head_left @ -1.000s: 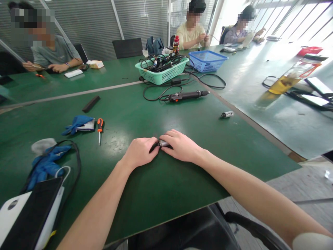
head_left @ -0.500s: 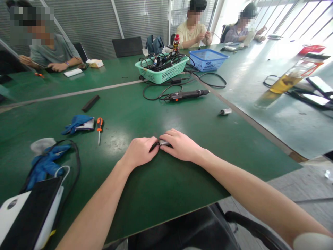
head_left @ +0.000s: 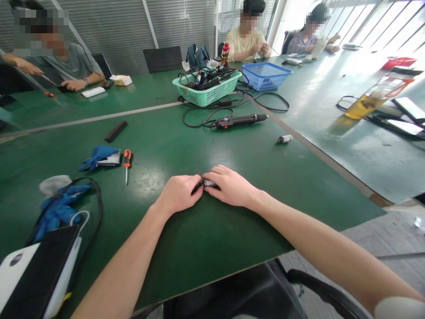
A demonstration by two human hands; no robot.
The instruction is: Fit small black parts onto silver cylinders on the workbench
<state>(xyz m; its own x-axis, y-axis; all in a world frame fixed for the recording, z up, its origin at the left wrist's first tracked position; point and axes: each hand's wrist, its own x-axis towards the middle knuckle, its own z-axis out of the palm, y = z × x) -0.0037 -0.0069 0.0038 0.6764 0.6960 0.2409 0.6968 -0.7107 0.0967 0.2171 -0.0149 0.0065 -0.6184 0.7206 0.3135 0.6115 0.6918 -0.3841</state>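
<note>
Small black-and-silver part (head_left: 206, 183) pinched between left hand (head_left: 179, 193) and right hand (head_left: 231, 186) (on table (head_left: 212, 150))

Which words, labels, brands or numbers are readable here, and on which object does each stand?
No text is readable.
Label on the red-capped bottle by the green basket: too small.
Round mark on the white device: blurred.
On the small part between the left hand and right hand: no marking visible.

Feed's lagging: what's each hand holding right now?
Left hand: closed, pinching the small part by its black end.
Right hand: closed, pinching its silver end.
</note>
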